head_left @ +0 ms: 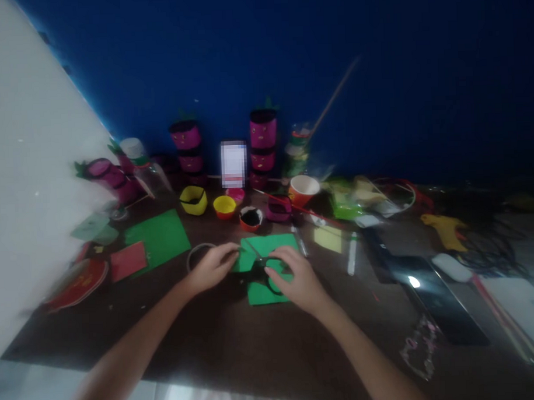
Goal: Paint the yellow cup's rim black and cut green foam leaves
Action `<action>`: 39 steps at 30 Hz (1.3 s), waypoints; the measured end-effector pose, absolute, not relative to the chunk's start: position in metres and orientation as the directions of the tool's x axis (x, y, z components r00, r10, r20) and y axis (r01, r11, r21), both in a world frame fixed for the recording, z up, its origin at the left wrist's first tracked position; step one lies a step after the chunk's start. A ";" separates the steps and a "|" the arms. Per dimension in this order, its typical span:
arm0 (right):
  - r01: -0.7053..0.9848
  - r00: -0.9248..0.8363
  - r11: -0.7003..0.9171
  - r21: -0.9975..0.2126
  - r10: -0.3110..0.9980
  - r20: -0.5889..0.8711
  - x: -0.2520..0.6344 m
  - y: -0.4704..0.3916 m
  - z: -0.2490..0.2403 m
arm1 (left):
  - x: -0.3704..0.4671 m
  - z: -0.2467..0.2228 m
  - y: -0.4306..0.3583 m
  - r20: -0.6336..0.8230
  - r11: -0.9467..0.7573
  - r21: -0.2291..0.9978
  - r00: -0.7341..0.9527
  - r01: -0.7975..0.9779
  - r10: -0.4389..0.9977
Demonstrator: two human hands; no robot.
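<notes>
The left hand's [211, 268] fingers pinch the green sheet's [278, 243] left edge; the right hand's [298, 276] curl round the scissors [255, 250]. Keeping the sheet taut between them, left fingertips clear of the blades, seems wise.

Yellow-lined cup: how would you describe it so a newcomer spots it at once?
From the blue wall, drop to the lit screen. In front, slightly left, sits the small cup, yellow inside. Its orange outside sets it apart from the yellow pot on its left.

both hands [214, 266] [296, 278] raised, fingers curled, forearms angled inward
</notes>
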State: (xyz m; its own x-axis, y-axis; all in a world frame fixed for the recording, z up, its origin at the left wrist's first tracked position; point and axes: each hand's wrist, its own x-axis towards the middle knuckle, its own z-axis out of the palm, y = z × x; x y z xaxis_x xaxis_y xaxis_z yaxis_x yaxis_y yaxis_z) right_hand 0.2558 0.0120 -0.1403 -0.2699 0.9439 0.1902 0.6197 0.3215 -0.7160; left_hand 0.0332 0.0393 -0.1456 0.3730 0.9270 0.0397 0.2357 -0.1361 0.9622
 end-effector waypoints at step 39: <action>0.726 -0.265 0.414 -0.549 0.905 0.332 0.247 0.021 -0.174 | 0.050 -0.167 0.033 -0.183 0.185 0.982 0.077 -0.021 0.980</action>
State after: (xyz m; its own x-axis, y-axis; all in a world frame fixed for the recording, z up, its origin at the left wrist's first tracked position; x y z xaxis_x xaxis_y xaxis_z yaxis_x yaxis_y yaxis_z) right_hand 0.2468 0.0206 -0.1736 -0.2649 0.9052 0.3323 0.7257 0.4141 -0.5494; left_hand 0.0503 0.0328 -0.1673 0.0766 0.9801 -0.1832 -0.0210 0.1853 0.9825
